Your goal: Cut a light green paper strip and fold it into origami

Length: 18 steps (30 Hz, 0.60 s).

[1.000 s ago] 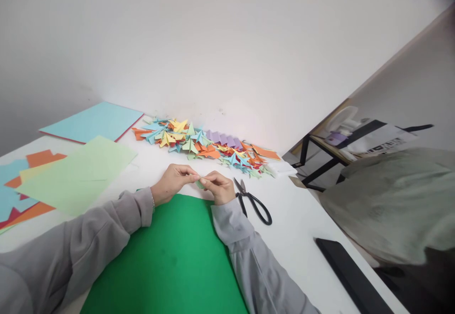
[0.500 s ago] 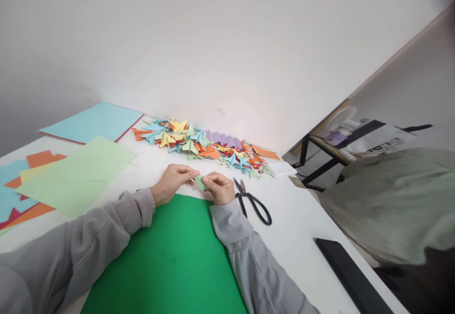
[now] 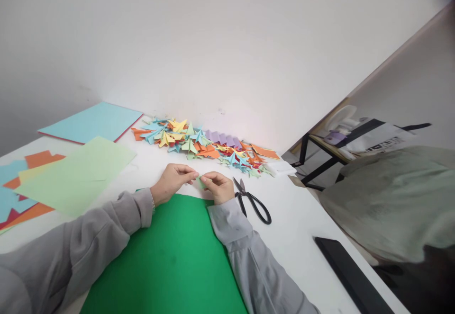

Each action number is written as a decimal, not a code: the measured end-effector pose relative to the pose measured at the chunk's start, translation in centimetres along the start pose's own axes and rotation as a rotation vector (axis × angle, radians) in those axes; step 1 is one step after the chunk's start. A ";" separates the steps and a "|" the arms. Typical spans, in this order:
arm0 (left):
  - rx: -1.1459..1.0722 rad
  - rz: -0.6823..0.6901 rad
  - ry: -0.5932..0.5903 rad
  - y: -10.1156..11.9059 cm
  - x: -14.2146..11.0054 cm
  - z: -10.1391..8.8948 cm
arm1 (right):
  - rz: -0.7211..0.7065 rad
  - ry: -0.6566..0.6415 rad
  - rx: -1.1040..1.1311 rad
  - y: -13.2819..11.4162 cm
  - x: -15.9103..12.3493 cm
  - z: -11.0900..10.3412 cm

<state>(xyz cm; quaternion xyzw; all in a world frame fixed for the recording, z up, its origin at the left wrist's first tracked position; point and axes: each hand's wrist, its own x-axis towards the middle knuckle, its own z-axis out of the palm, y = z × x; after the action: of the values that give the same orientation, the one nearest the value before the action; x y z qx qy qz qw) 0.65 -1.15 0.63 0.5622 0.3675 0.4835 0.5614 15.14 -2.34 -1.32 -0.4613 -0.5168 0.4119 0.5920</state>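
Observation:
Between my two hands is a small piece of light green paper (image 3: pixel 201 183), mostly covered by fingers. My left hand (image 3: pixel 174 181) pinches its left edge between thumb and fingertips. From the other side my right hand (image 3: pixel 219 187) grips it, thumb and index finger pressed together. Both hands are just past the far edge of a green sheet (image 3: pixel 170 252) on the white table. Just right of my right hand lies a pair of black-handled scissors (image 3: pixel 250 200), blades slightly apart. Beyond the hands a heap of small folded paper planes (image 3: pixel 192 141) in several colours runs along the wall.
At left, a light green sheet (image 3: pixel 85 167) overlaps coloured paper scraps (image 3: pixel 42 159). Blue sheets (image 3: pixel 92 121) lie by the wall. A dark flat object (image 3: pixel 348 271) rests near the right table edge. Grey-green fabric (image 3: pixel 391 200) and a black-framed stand (image 3: pixel 320 155) are beyond it.
My right thumb and fingers have shifted slightly up over the green paper, so less of it shows. Both hands stay in nearly the same place.

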 end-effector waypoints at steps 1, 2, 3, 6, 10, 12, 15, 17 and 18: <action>0.004 -0.002 -0.010 0.0 0.0 0.0 | -0.003 -0.017 -0.005 0.0 0.0 0.0; 0.009 0.000 -0.021 0.1 -0.1 0.0 | -0.015 -0.024 -0.005 0.1 0.0 -0.1; 0.014 0.005 -0.031 0.1 -0.1 0.0 | -0.030 -0.031 -0.002 0.1 0.1 -0.1; 0.028 0.033 -0.051 0.1 -0.2 0.0 | -0.049 -0.082 0.006 0.0 0.1 -0.3; 0.019 0.039 -0.049 -0.1 -0.1 -0.2 | -0.034 -0.110 0.029 0.0 0.0 -0.3; 0.012 0.045 -0.042 -0.2 0.0 -0.3 | -0.019 -0.067 0.061 0.1 0.0 -0.1; -0.010 0.055 -0.038 -0.5 0.1 -0.4 | 0.061 0.021 0.120 0.4 0.0 0.2; -0.033 0.054 -0.029 -0.6 0.2 -0.3 | 0.141 0.067 0.189 0.5 0.0 0.3; -0.045 0.049 -0.021 -0.6 0.2 -0.3 | 0.173 0.086 0.227 0.5 0.1 0.3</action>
<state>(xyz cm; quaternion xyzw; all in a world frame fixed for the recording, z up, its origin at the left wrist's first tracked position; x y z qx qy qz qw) 0.49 -0.85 0.03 0.5632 0.3368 0.4992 0.5659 14.87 -2.13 -1.81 -0.4513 -0.3994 0.4972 0.6241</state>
